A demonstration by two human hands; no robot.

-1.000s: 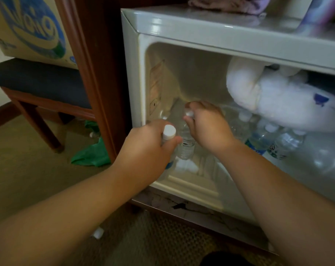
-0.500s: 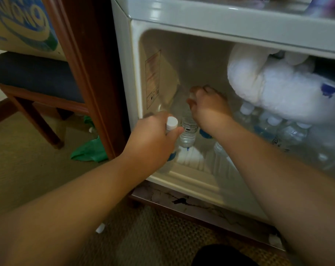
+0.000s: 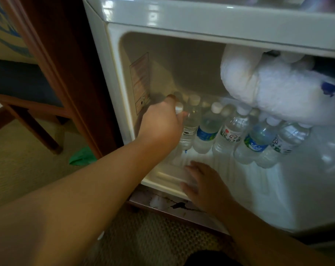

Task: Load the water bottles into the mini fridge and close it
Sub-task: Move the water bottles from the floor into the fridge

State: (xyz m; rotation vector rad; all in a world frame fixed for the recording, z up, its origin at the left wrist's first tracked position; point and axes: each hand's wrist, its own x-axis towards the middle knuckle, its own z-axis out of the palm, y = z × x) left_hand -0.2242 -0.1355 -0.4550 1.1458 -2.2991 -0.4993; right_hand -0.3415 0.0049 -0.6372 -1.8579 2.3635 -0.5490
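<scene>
Carpeted floor; mini fridge (image 3: 182,18) standing open.
Left hand (image 3: 160,124) is gripping a bottle (image 3: 179,110) at nine o'clock of the row (image 3: 232,129); seat it upright. Right hand (image 3: 205,186) is hovering, fingers spread, empty.

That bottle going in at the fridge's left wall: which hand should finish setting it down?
The left. The left hand is already wrapped around that bottle inside the mini fridge, beside the standing row of bottles. The right hand is empty, open and blurred, out at the front sill.
</scene>
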